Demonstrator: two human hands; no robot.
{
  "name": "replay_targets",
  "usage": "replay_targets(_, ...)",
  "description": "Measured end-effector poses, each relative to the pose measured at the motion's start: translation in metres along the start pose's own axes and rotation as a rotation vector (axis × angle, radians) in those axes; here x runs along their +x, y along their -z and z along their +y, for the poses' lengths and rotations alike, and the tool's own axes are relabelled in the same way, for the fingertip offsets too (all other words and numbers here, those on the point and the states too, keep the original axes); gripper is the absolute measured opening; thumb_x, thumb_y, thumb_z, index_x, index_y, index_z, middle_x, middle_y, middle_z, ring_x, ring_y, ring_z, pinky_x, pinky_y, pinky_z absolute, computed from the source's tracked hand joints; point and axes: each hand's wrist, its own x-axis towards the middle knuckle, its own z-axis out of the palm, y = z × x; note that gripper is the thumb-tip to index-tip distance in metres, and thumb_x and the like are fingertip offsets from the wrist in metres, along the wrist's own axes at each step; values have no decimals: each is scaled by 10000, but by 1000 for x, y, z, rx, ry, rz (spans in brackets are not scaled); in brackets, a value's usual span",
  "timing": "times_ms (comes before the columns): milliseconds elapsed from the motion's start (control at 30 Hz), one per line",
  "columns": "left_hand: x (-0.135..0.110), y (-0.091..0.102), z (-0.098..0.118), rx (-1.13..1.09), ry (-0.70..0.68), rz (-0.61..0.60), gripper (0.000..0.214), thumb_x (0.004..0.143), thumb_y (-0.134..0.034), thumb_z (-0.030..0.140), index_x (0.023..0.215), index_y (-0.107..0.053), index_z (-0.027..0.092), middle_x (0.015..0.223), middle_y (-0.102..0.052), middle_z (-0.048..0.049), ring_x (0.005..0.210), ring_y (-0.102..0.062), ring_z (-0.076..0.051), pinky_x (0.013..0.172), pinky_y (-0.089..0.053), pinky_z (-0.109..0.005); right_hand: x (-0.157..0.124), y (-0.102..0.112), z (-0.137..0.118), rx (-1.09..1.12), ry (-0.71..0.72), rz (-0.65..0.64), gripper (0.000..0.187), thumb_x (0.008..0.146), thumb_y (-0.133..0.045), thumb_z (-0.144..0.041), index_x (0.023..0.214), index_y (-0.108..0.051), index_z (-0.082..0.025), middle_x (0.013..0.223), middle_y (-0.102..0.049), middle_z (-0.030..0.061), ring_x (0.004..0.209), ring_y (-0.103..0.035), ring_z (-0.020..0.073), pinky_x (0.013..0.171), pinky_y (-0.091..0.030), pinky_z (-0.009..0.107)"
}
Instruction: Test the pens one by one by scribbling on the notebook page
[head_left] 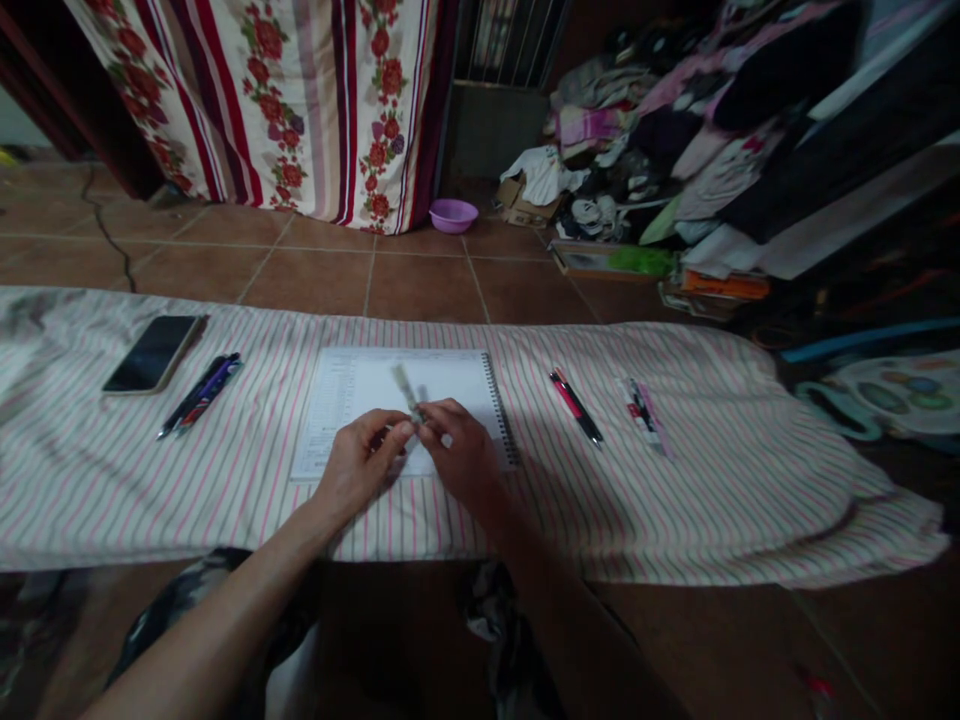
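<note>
Above the spiral notebook (457,365), my left hand (360,455) and my right hand (465,450) meet with fingertips pinched together. Between them is a slim, pale greenish pen-like object (405,388), tilted up and away to the left. Both hands grip its near end; motion blur hides its exact kind. The notebook lies open on the striped cloth, its wire binding on the right and a printed sheet or page showing at the left. My fingers cover its lower middle.
A smartphone (154,355) and several pens (201,392) lie on the striped cloth (255,500) at left. Right of the notebook lie a red and black pen (575,408) and more pens (646,418). Beyond are a purple basin (453,215), a floral curtain (315,110) and piled clothes.
</note>
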Motion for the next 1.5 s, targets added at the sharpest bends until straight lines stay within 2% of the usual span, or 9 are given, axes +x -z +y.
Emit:
replay_targets(133,-3,-3,-4,-42,-55,22,157,635,-717,132,765,-724,221,715,-655,-36,570,-541,-122,547,-429,-177,6,5,21,294,-344,144,222,769,-563,-340,924,-605,-187,725,-650,20,619,-627,140,611,-537,281)
replay_targets(233,-6,-5,-7,83,-157,-70,167,646,-698,109,748,-729,237,835,-670,-51,717,-588,-145,690,-452,-191,9,8,39,461,-470,218,265,722,-595,-374,869,-572,-155,666,-641,19,615,-643,152,605,-549,291)
replay_targets(333,-8,-5,-10,223,-211,-166,157,663,-683,115,744,-729,242,953,-676,-61,856,-605,-173,831,-432,-228,8,9,52,406,-452,189,232,722,-582,-344,851,-564,-152,653,-644,24,608,-644,155,608,-542,293)
replay_targets(467,-7,-4,-13,298,-251,-171,162,668,-674,117,743,-727,250,937,-696,-65,886,-606,-197,904,-415,-285,2,9,56,272,-385,147,179,748,-546,-294,863,-576,-161,703,-663,39,638,-651,157,640,-532,295)
replay_targets(667,-7,-5,-14,408,-348,-173,147,705,-636,140,767,-721,244,946,-704,-79,858,-620,-211,905,-427,-335,2,5,42,217,-336,54,156,752,-532,-258,867,-599,-177,716,-664,20,642,-644,148,643,-506,266)
replay_targets(967,-6,-2,-22,922,-602,-265,226,826,-459,134,888,-676,153,1033,-683,-96,915,-626,-200,819,-503,-352,4,3,37,10,-216,-29,161,758,-497,-220,864,-609,-173,779,-662,33,685,-617,151,683,-477,266)
replay_targets(1300,-6,-1,-22,934,-591,-270,224,832,-457,143,873,-677,155,1032,-682,-87,919,-623,-193,824,-498,-338,5,5,35,-42,-199,-29,148,751,-501,-207,844,-612,-174,793,-665,49,718,-628,168,695,-484,285)
replay_targets(1367,-6,-2,-21,904,-572,-267,227,834,-452,149,866,-677,160,1021,-684,-81,923,-619,-195,829,-492,-339,4,4,35,45,-250,-40,150,746,-521,-223,854,-613,-174,739,-663,35,683,-636,165,679,-493,285)
replay_targets(1500,-7,-3,-16,772,-468,-211,228,845,-450,176,891,-673,165,945,-682,-74,854,-624,-177,773,-494,-303,4,1,34,324,-378,95,190,744,-550,-283,883,-600,-162,694,-663,26,636,-648,156,635,-516,275)
